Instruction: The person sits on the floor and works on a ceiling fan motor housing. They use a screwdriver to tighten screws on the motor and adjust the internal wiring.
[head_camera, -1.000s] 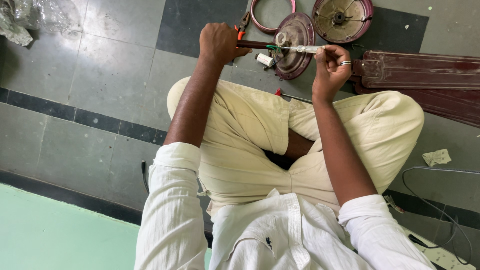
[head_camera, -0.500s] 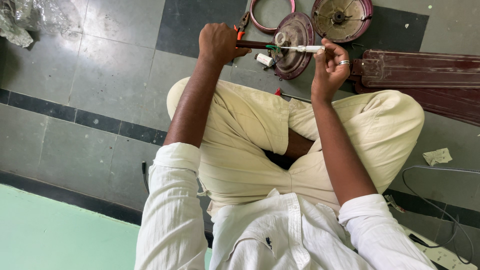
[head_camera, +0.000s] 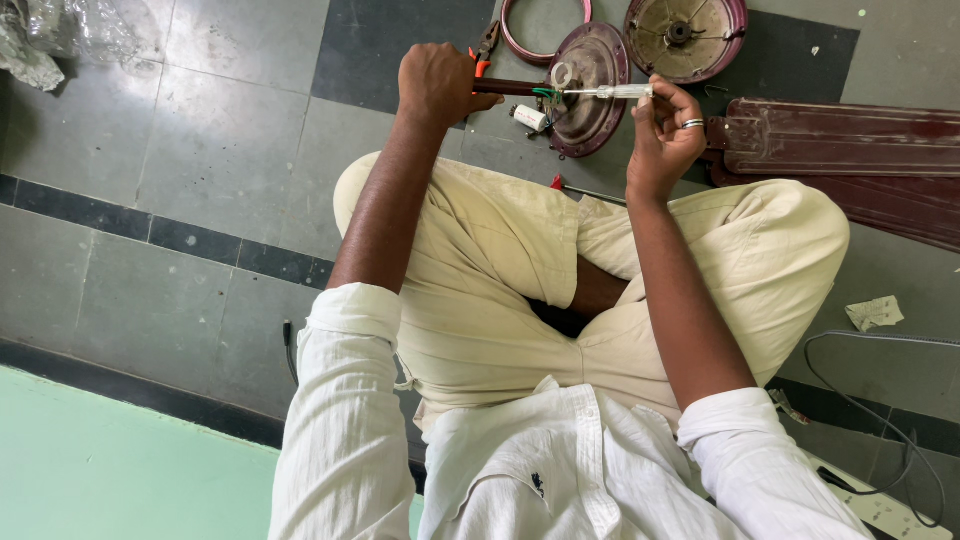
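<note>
1. The dark rod (head_camera: 505, 87) runs level, its long axis going left to right across the view, held up above the floor in front of the crossed legs; its right end meets the tip of a clear-handled screwdriver (head_camera: 605, 92), which lies along the same line.
2. The left hand (head_camera: 438, 82) is closed in a fist round the rod's left end, knuckles up, forearm stretched straight out from the rolled white sleeve.
3. The right hand (head_camera: 665, 135), a ring on one finger, pinches the screwdriver's handle between thumb and fingertips, wrist bent back, forearm rising from the knee.
4. Just beyond the tool sit a round maroon fan cover (head_camera: 590, 95), an open motor housing (head_camera: 686, 35) and a maroon ring (head_camera: 530, 35), all on the tiled floor (head_camera: 200, 150). Orange-handled pliers (head_camera: 485, 50) lie by the left fist.
5. To the right, dark red fan blades (head_camera: 840, 150) crowd the floor near the knee; to the left the tiles lie open up to a crumpled plastic bag (head_camera: 50, 40).
</note>
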